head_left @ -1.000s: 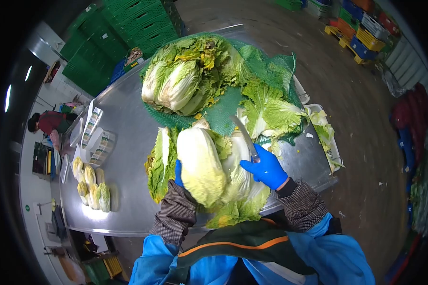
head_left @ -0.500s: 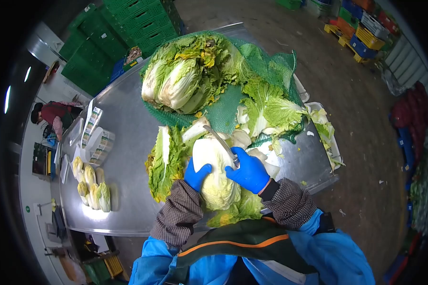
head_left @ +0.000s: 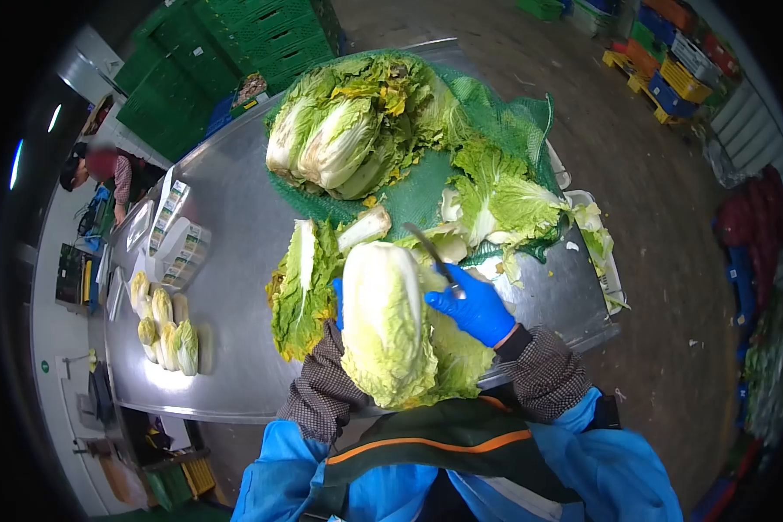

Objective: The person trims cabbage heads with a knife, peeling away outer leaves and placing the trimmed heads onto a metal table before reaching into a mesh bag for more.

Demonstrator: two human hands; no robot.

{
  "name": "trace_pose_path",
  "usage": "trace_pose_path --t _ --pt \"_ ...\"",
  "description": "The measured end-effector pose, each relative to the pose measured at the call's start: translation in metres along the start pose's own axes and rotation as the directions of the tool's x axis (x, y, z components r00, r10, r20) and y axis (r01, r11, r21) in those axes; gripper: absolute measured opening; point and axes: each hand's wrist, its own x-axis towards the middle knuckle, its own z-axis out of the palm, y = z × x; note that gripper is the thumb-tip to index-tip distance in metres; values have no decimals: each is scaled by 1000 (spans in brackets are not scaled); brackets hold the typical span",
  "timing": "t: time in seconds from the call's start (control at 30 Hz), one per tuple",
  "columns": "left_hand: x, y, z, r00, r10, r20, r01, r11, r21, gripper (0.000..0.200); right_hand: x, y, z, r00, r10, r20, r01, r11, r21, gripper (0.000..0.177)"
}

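Note:
A trimmed Chinese cabbage (head_left: 381, 322) is held up in front of me, its pale base pointing away and its leafy end towards my apron. Its left side rests in my blue-gloved left hand (head_left: 337, 303), mostly hidden behind the head. On the other side, my gloved right hand (head_left: 477, 309) is closed round the handle of a knife (head_left: 432, 250), with the blade pointing up and left, apart from the cabbage. Loose outer leaves (head_left: 306, 291) lie on the steel table (head_left: 235, 235) to the left, and more lie beneath the cabbage.
Untrimmed cabbages (head_left: 335, 143) are heaped on a green net (head_left: 418, 187) at the back. Small packed heads (head_left: 165, 326) and labelled wrappers (head_left: 183, 252) lie to the left. Trimmings fill a white crate (head_left: 613, 278) at the right edge. A co-worker (head_left: 113, 170) bends at far left.
My right hand with the knife has moved off the cabbage to the right. The cabbage has come up closer to me, and now covers most of my left hand.

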Motion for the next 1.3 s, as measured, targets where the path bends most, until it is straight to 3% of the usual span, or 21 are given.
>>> trace_pose_path --t 0.03,0.07,0.1,0.13,0.23,0.33,0.37,0.47,0.5,0.6,0.67,0.73,0.77,0.87,1.07,1.1,1.2,1.23,1.3 --pt "1 -5 10 928 156 -339 -62 960 273 68 -1 -2 10 997 82 14 -83 980 178 65" --pt "0 -1 10 923 88 -374 51 937 345 68 -4 -1 19 986 160 40 -164 923 348 65" --pt "-5 10 10 911 24 -412 161 898 410 69 0 18 27 1000 7 -22 3 902 431 61" --pt "-7 16 10 891 -31 -452 266 843 468 71 -1 24 33 999 -11 -35 24 922 385 61" --pt "-15 16 6 970 91 -224 167 418 893 92 -11 38 55 995 -34 -92 49 985 166 48" --pt "-24 32 -2 962 43 -268 258 162 953 94 -8 54 42 986 134 98 -156 953 261 40" --pt "-30 30 -6 959 139 -247 243 45 969 103 -2 71 43 999 47 27 -51 988 143 33" --pt "-49 30 -61 957 188 -223 263 -229 937 111 -4 79 36 973 110 201 -85 988 -132 34" --pt "-50 23 -66 947 218 -236 283 -220 934 116 -2 83 39 952 188 240 -119 954 -275 32" --pt "-54 21 -76 944 256 -207 240 -104 965 114 0 95 52 982 124 145 -43 885 -464 29" --pt "-57 21 -79 938 278 -209 248 -113 962 114 0 94 64 990 -119 78 142 860 -491 20" --pt "-56 23 -78 937 279 -211 249 -105 963 114 3 81 70 933 -355 55 328 779 -534 15" --pt "-55 22 -76 938 273 -216 248 -88 965 114 2 72 71 938 -337 84 314 720 -618 8" --pt "-55 22 -76 938 269 -217 252 -104 962 114 6 77 76 946 -283 161 310 637 -706 7" --pt "-60 19 -74 925 284 -254 326 -244 913 116 25 115 89 986 -107 127 166 596 -786 9" --pt "-59 21 -72 928 290 -234 312 -265 912 116 27 125 95 985 -133 114 171 587 -791 11" --pt "-66 24 -76 933 304 -193 227 -79 971 116 32 136 95 985 -134 108 170 644 -746 14" --pt "-67 29 -64 941 261 -218 238 -47 970 107 39 127 85 986 -11 167 127 702 -701 22" --pt "-76 44 -66 940 184 -288 248 216 945 100 52 100 60 944 194 267 -3 814 -581 23"
